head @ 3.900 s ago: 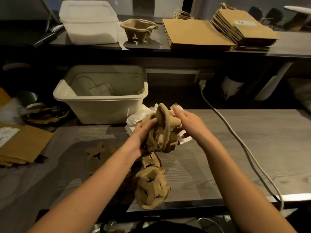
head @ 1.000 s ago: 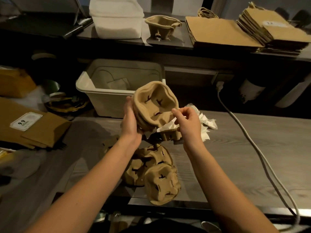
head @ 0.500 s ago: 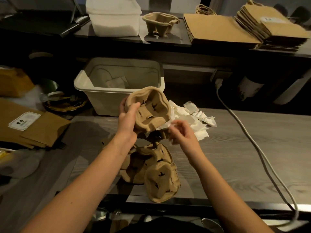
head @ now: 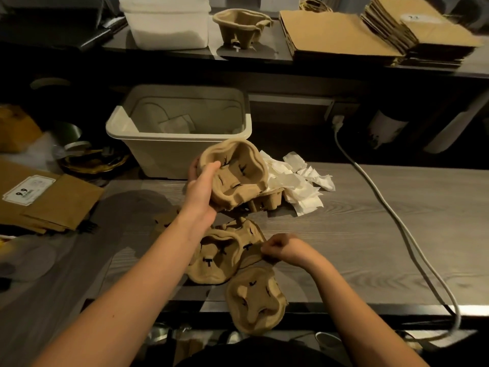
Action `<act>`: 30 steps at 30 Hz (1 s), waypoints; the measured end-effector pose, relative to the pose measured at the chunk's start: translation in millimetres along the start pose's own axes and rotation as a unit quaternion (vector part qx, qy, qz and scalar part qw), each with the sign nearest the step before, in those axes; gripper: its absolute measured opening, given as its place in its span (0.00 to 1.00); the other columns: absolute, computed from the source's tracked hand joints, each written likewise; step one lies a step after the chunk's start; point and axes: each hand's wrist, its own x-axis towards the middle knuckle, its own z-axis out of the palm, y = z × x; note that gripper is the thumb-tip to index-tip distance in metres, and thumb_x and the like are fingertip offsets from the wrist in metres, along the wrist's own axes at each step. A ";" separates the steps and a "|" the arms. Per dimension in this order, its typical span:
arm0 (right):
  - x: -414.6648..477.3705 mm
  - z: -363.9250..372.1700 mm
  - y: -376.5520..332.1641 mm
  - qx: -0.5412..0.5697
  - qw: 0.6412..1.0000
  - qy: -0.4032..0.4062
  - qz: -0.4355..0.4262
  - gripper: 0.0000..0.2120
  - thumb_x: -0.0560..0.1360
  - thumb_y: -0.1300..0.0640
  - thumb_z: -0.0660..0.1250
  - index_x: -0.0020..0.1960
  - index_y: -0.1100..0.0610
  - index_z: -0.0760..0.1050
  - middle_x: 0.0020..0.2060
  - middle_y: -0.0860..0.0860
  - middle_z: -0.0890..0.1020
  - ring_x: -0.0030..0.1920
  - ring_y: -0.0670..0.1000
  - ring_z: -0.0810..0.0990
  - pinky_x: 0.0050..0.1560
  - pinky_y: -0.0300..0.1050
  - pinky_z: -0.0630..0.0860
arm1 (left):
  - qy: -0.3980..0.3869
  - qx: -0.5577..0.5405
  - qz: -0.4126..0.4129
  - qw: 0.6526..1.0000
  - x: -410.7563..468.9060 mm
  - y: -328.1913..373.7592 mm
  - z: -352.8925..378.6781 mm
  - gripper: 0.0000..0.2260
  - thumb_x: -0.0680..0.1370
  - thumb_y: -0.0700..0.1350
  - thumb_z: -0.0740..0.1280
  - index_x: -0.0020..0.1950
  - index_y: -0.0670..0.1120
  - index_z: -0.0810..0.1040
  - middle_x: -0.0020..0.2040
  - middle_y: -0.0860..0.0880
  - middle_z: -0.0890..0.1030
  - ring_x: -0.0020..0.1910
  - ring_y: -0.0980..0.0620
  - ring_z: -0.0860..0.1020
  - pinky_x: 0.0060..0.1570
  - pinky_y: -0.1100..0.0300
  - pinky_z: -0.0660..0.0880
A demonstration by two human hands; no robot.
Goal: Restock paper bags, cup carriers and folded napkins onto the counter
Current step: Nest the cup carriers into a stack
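My left hand [head: 199,192] grips a brown pulp cup carrier [head: 236,176] by its left rim, holding it tilted above the grey table. Lower down, my right hand [head: 285,249] pinches the edge of another cup carrier [head: 247,250] in a loose pile near the table's front edge; one carrier [head: 255,299] of that pile overhangs the edge. White crumpled napkins [head: 299,186] lie right of the held carrier. On the raised counter at the back stand a cup carrier [head: 239,26], flat paper bags [head: 336,33] and a second bag stack [head: 423,30].
A beige plastic bin [head: 182,133] sits behind the held carrier. A white tub [head: 166,22] stands on the counter at left. Brown labelled bags [head: 45,200] lie on the left. A white power cable [head: 391,215] runs down the table's right side.
My right hand let go near the held carrier and dropped to the pile by the front edge, pinching a carrier there. My left hand keeps the carrier, slightly lower.
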 end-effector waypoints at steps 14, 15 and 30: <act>-6.0 5.3 4.9 -0.126 0.990 -0.060 -0.036 0.15 0.76 0.44 0.62 0.54 0.53 0.77 0.48 0.51 0.81 0.49 0.50 0.79 0.51 0.44 0.75 | -0.007 0.020 0.006 1.000 4.5 3.8 13.1 0.17 0.76 0.47 0.66 0.63 0.61 0.70 0.59 0.46 0.75 0.55 0.43 0.76 0.54 0.41 0.75; -5.9 5.2 2.7 -0.125 0.989 -0.062 -0.038 0.16 0.76 0.44 0.61 0.55 0.54 0.77 0.47 0.51 0.80 0.48 0.49 0.77 0.49 0.43 0.74 | -0.010 0.018 0.009 1.000 5.1 5.2 15.0 0.18 0.76 0.47 0.66 0.63 0.60 0.70 0.58 0.46 0.75 0.55 0.43 0.76 0.53 0.42 0.76; -75.1 -111.9 -39.9 0.207 0.924 0.199 -0.253 0.06 0.74 0.61 0.66 0.39 0.53 0.76 0.30 0.41 0.78 0.32 0.36 0.74 0.33 0.29 0.69 | 0.005 0.040 0.010 0.999 16.5 8.0 15.8 0.14 0.76 0.48 0.67 0.59 0.61 0.71 0.59 0.47 0.76 0.55 0.45 0.77 0.55 0.43 0.76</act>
